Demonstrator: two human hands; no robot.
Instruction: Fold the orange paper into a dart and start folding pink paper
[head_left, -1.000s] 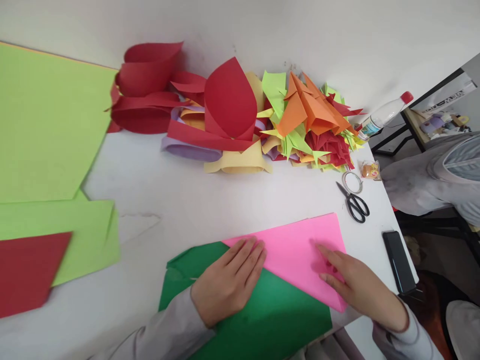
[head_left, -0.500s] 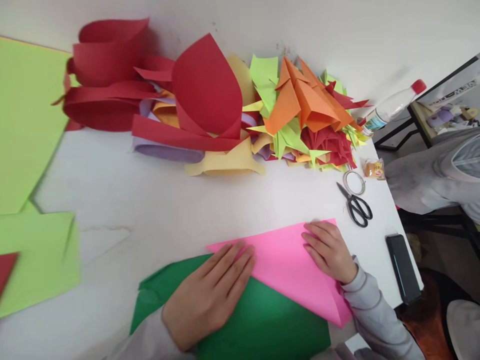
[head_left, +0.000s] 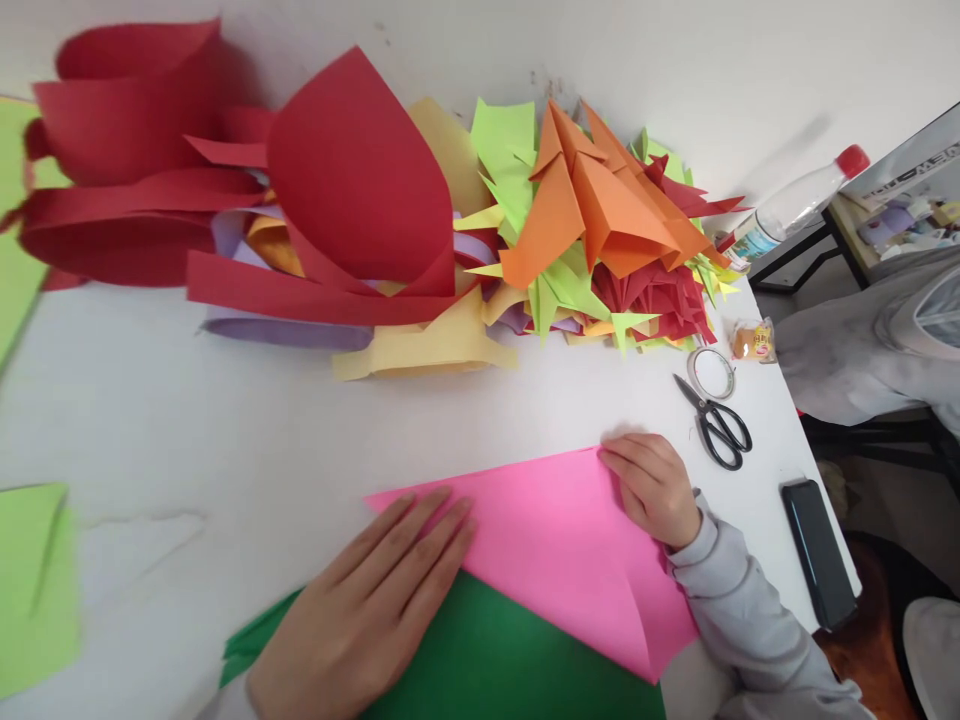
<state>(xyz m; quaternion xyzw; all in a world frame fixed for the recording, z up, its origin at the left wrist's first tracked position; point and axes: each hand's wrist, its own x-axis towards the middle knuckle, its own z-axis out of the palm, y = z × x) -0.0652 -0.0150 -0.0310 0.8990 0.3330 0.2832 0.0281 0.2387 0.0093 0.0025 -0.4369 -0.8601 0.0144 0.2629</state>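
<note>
A folded sheet of pink paper [head_left: 547, 540] lies over a green sheet [head_left: 517, 650] at the near side of the table. My left hand [head_left: 367, 600] rests flat across the pink sheet's left part, fingers stretched out, with the green sheet under its palm side. At the pink sheet's upper edge, the fingers of my right hand [head_left: 652, 485] are drawn together on the paper; its thumb is hidden. To the right of the lower fold, a pink flap [head_left: 664, 625] stands a little raised.
Red paper shapes [head_left: 367, 180] and orange folded paper [head_left: 622, 210] are heaped along the wall. Black scissors [head_left: 716, 425], a tape roll [head_left: 711, 373], a wrapped snack [head_left: 752, 341], a bottle [head_left: 795, 210] and a phone [head_left: 819, 553] line the right side. Light green paper [head_left: 34, 590] lies left.
My right hand's fingers have drawn together at the pink sheet's upper edge. The pink flap at the lower right shows wider. The view has shifted, and my left hand stays flat on the sheet.
</note>
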